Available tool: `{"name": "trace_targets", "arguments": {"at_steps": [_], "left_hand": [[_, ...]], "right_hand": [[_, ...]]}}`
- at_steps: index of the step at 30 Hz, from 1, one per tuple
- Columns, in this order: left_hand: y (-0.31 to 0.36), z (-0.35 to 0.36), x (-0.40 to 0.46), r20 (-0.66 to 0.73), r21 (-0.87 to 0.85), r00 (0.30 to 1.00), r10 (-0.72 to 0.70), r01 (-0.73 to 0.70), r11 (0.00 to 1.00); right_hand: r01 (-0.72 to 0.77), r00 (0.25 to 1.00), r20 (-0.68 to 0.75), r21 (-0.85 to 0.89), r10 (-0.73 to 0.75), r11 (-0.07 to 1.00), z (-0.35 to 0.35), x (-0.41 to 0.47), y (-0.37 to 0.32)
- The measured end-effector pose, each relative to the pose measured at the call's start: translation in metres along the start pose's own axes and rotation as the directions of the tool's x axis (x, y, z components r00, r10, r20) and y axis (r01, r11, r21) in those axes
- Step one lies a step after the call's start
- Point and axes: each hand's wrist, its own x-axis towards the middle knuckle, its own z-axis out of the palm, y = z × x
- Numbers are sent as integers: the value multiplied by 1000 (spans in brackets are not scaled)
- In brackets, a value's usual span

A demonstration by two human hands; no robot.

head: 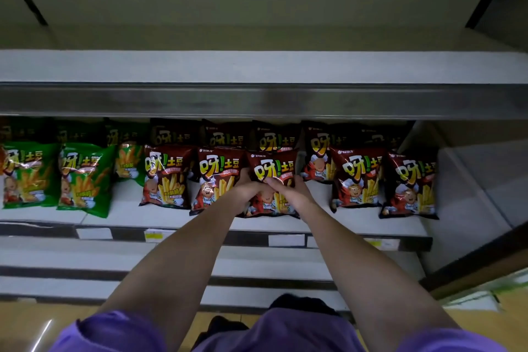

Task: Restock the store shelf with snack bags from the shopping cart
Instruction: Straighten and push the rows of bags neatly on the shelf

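A dark red snack bag point(273, 168) stands upright at the front middle of the white shelf point(357, 223). My left hand point(248, 190) grips its left side and my right hand point(288, 190) holds its front and right edge, both curled round it. More red bags stand beside it, one at the left point(217, 174) and two at the right point(357, 177). Green snack bags point(85, 177) fill the shelf's left part. A second row of bags sits in shadow behind. The shopping cart is out of view.
An upper shelf board point(257, 97) overhangs the bags, close above their tops. Lower shelf steps point(85, 263) with price labels run below. A dark upright post point(480, 260) and the shelf's side wall bound the right end.
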Motion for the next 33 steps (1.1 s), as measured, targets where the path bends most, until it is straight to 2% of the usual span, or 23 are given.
{"name": "trace_targets", "arguments": {"at_steps": [10, 14, 18, 22, 25, 27, 33], "left_hand": [[-8, 4, 22, 25, -47, 1000, 4, -3, 999], [-6, 8, 12, 21, -72, 999, 28, -27, 997], [-3, 20, 4, 4, -88, 994, 106, -106, 990], [15, 47, -9, -1, -35, 986, 169, -169, 985], [21, 64, -9, -42, 6, 985, 170, -169, 986], [17, 70, -4, -77, 13, 985, 157, -156, 988], [9, 79, 3, -123, 88, 975, 187, -177, 980]], "right_hand": [[90, 996, 21, 84, -92, 992, 2, 14, 0], [81, 996, 17, 113, -84, 990, 0, 10, 3], [87, 988, -132, 78, -76, 993, -5, -3, 5], [29, 943, -325, -133, -71, 991, -26, -5, 5], [60, 901, -428, -49, -75, 997, -44, -9, 9], [90, 884, -459, -8, -83, 996, -50, -15, 13], [81, 884, -439, -194, -160, 978, -46, -17, 30]]}}
